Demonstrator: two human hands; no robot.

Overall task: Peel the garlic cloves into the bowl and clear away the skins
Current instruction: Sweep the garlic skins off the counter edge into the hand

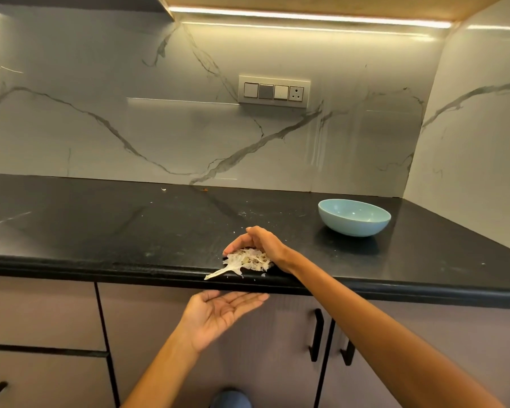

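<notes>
Head view: step in hand looks like skin cleanup. The pile of garlic skins (249, 260) sits at the front edge of the black counter (100, 231), with one long strand (221, 272) already hanging over the lip.

To do it well: keep the right hand's edge flat on the counter and sweep in one slow pull so the light skins don't scatter. The catching palm should sit tight under the lip, directly below the pile; right now it looks slightly left of centre, so shift it toward the strand and pile. Stray flecks (243, 214) further back need a second pass.

Right hand (259, 244): cupped over the pile from behind, fingers loosely curved and together, walling the skins, not gripping them. Forearm reaches in from lower right.

Left hand (221, 312): palm up, fingers extended and flat, holding nothing, just below the counter edge.

Bowl (354, 217): light blue, back right, well apart from the pile. Contents can't be seen from this angle.
</notes>
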